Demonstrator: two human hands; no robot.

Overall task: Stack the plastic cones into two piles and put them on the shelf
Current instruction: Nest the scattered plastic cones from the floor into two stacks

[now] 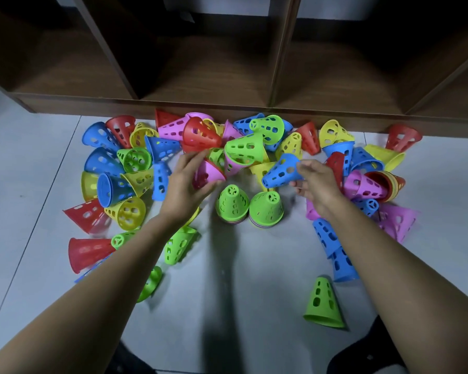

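On the pale tiled floor, in front of a dark wooden shelf, dozens of perforated plastic cones in red, blue, yellow, green and pink lay scattered on their sides in a wide arc that ran up against the base of the shelf. Inside that arc stood two short piles close beside each other, the left pile and the right pile. Each was upright with its narrow end up, topped by a green cone, with thin rims of other colours showing at the bottom. The left hand was just beyond the left pile and a little to its left, fingers above and thumb below, curled round a pink cone; blur made it hard to tell how that cone was turned. The right hand was beyond the right pile and to its right, fingertips and thumb pinching a blue cone at its narrow end. The blue cone's wide mouth slanted down and left toward the piles, and it hung between the two hands, just past the right pile. Both held cones were close to the piles but not on them. A lone green cone stood upright beside the right forearm, well apart from the heap, and two dark feet showed at the bottom edge of the view
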